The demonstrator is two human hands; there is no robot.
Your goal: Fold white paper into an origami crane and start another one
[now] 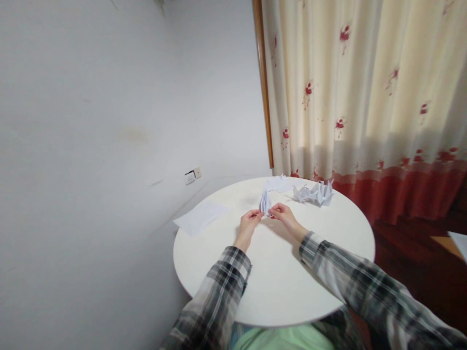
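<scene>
Over the far half of the round white table (270, 272), a small piece of folded white paper (265, 201) stands upright with several layers fanned at its top. My left hand (250, 222) pinches its lower left edge between thumb and fingers. On the opposite side, my right hand (285, 216) grips the lower right edge with closed fingertips. To the right of the hands sit several folded white paper figures (318, 194) with pointed tips, bunched together. The fine creases of the held paper are too small to make out.
A flat white sheet (200, 217) lies at the table's left edge, partly overhanging. More paper (279, 183) lies at the back edge. The wall with a socket (189, 178) borders the left; a flowered curtain (346, 97) hangs behind. Another sheet (458, 243) shows at far right.
</scene>
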